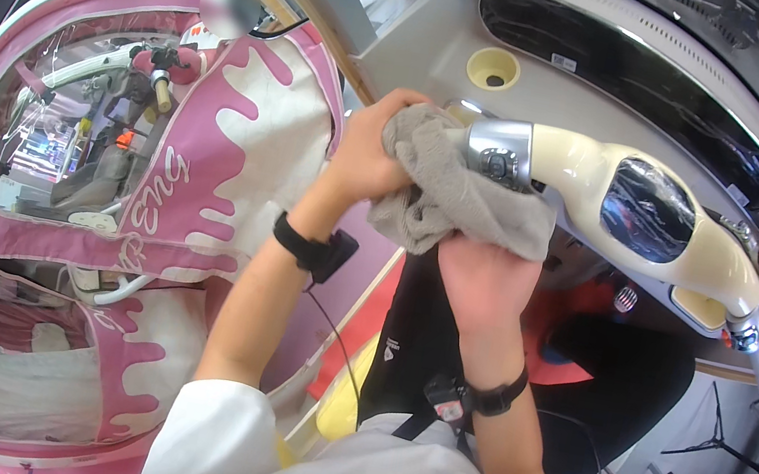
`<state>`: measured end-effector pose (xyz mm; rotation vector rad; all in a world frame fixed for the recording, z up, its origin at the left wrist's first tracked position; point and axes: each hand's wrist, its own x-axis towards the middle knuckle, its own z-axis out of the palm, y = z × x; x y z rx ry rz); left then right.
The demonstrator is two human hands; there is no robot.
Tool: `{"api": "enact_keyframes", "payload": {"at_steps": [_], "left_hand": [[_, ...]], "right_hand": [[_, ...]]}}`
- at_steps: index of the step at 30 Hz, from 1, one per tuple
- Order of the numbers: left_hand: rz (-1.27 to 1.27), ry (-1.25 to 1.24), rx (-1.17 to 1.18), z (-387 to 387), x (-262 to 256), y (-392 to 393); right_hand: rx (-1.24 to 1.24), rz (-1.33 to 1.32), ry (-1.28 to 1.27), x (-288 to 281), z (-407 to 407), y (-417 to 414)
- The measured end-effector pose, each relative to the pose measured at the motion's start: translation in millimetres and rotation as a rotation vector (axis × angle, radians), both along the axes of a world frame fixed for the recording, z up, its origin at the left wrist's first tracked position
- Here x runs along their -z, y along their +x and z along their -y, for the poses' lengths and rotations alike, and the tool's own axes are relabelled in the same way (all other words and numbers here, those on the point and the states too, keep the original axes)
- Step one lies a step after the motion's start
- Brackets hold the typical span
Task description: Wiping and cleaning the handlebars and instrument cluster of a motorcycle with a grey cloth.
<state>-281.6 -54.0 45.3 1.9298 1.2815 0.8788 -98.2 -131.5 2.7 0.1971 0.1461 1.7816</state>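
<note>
A crumpled grey plush cloth [477, 201] is bunched around the left end of the cream handlebar [569, 156], hiding the grip there. My left hand [374, 148] is closed on the cloth at its outer end. From below, my right hand [486, 279] holds the cloth's lower edge, its fingers mostly hidden under the folds. A silver switch housing [499, 153] with a dark button shows just right of the cloth. In the middle of the handlebar sits a dark, glossy display [649, 211] under wrinkled film.
Beyond the handlebar is a long dark dashboard panel [632, 99], with a yellow round cup holder [493, 69] at its left. A pink-and-white vehicle cover with clear windows [233, 158] stands close on the left. A round mirror [229, 9] juts out there. Black tripod legs [714, 433] stand at right.
</note>
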Motion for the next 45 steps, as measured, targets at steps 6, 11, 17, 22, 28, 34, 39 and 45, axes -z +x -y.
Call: {"api": "enact_keyframes", "payload": {"at_steps": [6, 11, 17, 22, 28, 34, 39, 45], "left_hand": [[-0.168, 0.924, -0.437, 25.9, 62.5, 16.5], [-0.172, 0.903, -0.617, 18.9, 75.9, 20.5], [-0.017, 0.478, -0.552, 30.9, 42.6, 23.2], [0.157, 0.269, -0.592, 29.6, 50.6, 24.7], [0.683, 0.107, -0.499, 62.3, 96.1, 21.0], [0.952, -0.051, -0.631, 93.1, 65.5, 67.7], [0.506, 0.010, -0.608, 128.2, 98.4, 58.6], [0.861, -0.363, -0.490, 157.4, 134.5, 55.2]], "right_hand": [[-0.029, 0.148, -0.140, 3.3, 15.3, 11.2], [0.007, 0.296, -0.133, -4.1, 23.9, 0.2], [0.048, 0.496, -0.039, 13.6, 20.6, 12.8], [0.231, 1.339, 0.038, 46.9, 54.3, 21.9], [0.650, 1.127, -0.295, 76.1, 113.9, 25.7], [0.699, 1.313, -0.152, 121.6, 119.8, 95.6], [0.714, 1.633, -0.115, 124.9, 97.7, 110.6], [0.679, 1.992, -0.065, 127.3, 83.8, 85.5]]}}
